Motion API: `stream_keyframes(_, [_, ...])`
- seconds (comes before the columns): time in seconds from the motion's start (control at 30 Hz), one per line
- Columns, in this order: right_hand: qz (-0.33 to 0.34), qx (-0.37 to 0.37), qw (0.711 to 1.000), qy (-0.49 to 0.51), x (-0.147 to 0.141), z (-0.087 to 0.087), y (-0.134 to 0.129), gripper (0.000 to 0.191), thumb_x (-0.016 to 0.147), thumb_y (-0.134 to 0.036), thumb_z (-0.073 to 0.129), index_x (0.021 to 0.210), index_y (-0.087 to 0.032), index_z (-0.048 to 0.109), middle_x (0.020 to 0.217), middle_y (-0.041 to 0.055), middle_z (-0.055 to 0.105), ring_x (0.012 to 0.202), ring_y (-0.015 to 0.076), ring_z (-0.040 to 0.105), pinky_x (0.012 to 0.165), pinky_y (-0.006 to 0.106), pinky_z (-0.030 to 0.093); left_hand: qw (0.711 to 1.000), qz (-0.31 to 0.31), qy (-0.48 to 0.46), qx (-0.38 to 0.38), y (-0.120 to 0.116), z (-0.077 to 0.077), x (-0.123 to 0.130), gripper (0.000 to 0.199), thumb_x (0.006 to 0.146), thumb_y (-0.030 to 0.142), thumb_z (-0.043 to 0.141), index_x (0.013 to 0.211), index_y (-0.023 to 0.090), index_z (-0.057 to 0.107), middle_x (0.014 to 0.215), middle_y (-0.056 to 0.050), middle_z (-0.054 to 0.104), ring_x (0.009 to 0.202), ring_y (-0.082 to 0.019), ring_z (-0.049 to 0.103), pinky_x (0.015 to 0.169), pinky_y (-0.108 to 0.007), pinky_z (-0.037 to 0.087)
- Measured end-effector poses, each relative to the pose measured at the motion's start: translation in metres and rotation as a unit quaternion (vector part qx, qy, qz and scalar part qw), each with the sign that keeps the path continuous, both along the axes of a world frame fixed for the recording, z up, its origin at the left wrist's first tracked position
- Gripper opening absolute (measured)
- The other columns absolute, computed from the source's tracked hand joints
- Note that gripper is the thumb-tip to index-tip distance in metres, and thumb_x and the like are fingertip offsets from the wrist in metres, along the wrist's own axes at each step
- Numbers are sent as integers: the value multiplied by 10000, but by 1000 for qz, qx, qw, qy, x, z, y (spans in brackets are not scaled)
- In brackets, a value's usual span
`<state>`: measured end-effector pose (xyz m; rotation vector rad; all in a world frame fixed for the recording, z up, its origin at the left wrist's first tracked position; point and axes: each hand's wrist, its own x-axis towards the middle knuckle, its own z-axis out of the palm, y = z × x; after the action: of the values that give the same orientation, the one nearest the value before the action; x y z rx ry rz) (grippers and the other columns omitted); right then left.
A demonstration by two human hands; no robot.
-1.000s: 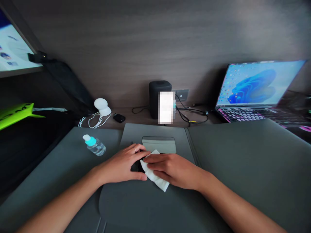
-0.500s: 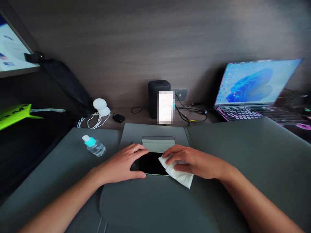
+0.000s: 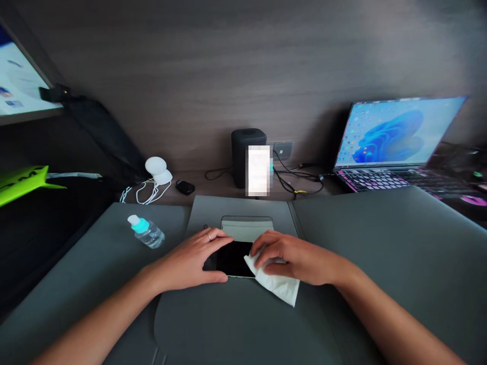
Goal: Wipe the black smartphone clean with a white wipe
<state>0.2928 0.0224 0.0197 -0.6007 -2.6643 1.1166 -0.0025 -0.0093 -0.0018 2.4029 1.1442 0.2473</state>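
Over the black phone [image 3: 234, 258], lying flat on the grey mat [image 3: 384, 238], the right hand [image 3: 292, 256] pinches a white cloth [image 3: 279, 289] beneath curled fingers, its forearm angling in from the lower right. The left hand [image 3: 194, 258] grips the phone's left end, thumb at the near edge, fingers at the far one. Beyond its wrist, a clear bottle [image 3: 150, 234] lies tilted.

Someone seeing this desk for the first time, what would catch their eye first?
Probably the bright blue screen of the open laptop at the back right. Next, in the middle foreground, the white cloth under the right hand, over the right part of a black-screened phone. The neon-yellow item at the far left also stands out.
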Motion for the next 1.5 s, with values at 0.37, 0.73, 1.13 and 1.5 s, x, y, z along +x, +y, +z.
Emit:
stream_keyframes(0.37, [-46, -19, 999, -16, 8, 1, 0, 168, 943, -197, 554, 990, -198, 715, 1135, 72, 597, 1117, 189, 551, 1005, 349, 413, 1000, -4, 0, 2, 0, 3, 1, 659, 869, 415, 664, 1463, 339, 389, 1393, -45, 495, 1240, -276, 508, 1040, -399, 432])
stream_keyframes(0.73, [-68, -3, 997, -42, 11, -1, 3, 66, 900, -169, 609, 917, -175, 672, 1021, 65, 574, 1049, 198, 530, 940, 345, 427, 1000, -3, 3, 1, 0, 1, -1, 650, 883, 430, 648, 1468, 362, 373, 1397, -43, 487, 1239, -276, 508, 1033, -401, 434])
stream_keyframes(1.13, [-95, -5, 993, -72, 11, 3, 0, 96, 910, -184, 580, 854, -169, 657, 985, 60, 578, 994, 195, 542, 860, 326, 431, 1000, 2, 7, -4, 0, 2, -1, 632, 893, 446, 639, 1463, 368, 378, 1412, -31, 474, 1243, -269, 507, 1037, -387, 431])
stream_keyframes(1.5, [-99, -25, 990, -101, 13, 5, -3, 69, 886, -208, 618, 825, -178, 632, 983, 48, 563, 1020, 202, 518, 875, 327, 403, 1000, -2, 4, 2, 0, 2, -1, 617, 880, 412, 662, 1444, 362, 416, 1395, -33, 486, 1226, -268, 519, 1033, -390, 439])
